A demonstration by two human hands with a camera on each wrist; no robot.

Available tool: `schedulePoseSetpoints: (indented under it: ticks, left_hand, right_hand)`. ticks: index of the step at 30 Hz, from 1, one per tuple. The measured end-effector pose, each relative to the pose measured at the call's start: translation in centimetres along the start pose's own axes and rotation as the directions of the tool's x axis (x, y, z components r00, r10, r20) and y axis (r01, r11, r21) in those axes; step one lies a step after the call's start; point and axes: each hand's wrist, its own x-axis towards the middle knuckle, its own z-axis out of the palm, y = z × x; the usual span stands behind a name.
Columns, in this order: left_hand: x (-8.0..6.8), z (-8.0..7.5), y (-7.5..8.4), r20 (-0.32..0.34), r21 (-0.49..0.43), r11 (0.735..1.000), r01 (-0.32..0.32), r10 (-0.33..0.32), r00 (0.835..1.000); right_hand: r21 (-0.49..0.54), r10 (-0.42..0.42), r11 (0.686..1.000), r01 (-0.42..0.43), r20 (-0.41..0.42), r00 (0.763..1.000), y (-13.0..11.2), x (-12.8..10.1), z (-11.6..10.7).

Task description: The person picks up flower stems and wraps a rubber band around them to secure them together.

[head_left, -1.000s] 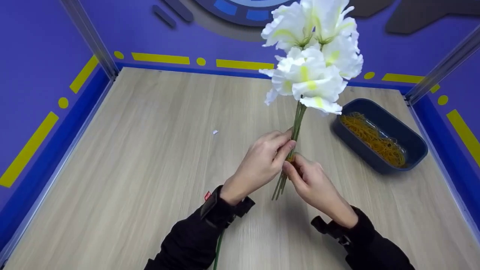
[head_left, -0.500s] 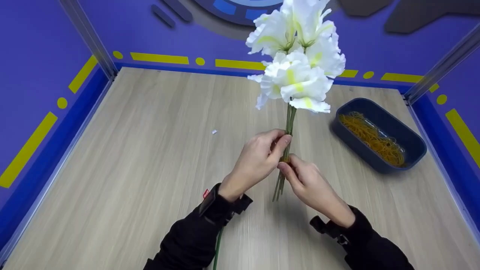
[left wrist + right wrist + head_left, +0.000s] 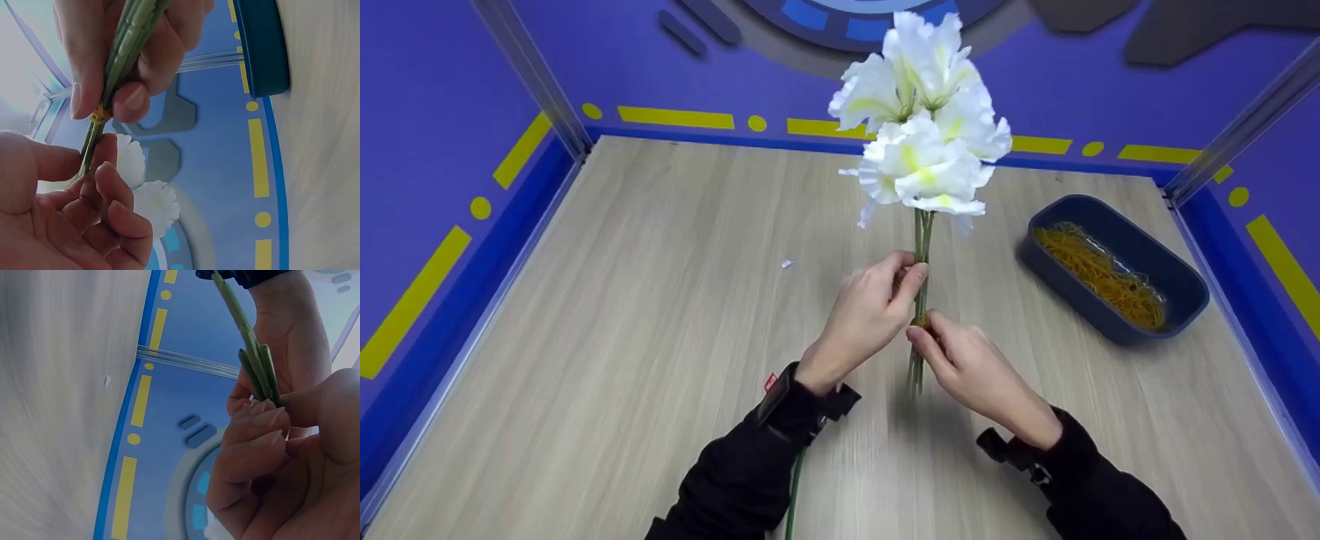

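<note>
Head view: both hands' grips (image 3: 919, 315) close on the flower stems (image 3: 919, 300), hiding the rubber band (image 3: 99, 116).

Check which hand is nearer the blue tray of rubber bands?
Right. The right hand pinches the flower stems on the side towards the blue tray; the left hand holds them from the far side.

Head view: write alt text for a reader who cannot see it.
Two hands hold a bunch of white artificial flowers upright by its stems; the left hand grips above, the right hand pinches below. A blue tray holds yellow rubber bands.
</note>
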Motion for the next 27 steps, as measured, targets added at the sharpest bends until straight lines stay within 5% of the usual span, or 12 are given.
schedulePoseSetpoints:
  ticks: [17,27]
  left_hand:
    - [0.7,2.7,-3.5,0.135,0.110,0.989,0.101,-0.116,0.984]
    - [0.9,4.8,-6.3,0.191,0.166,0.968,0.188,-0.218,0.957]
  right_hand:
    - [-0.245,0.147,0.965,-0.098,0.188,0.971,1.6,0.0,1.0]
    - [-0.241,0.178,0.965,-0.105,0.303,0.936,3.8,0.5,2.2]
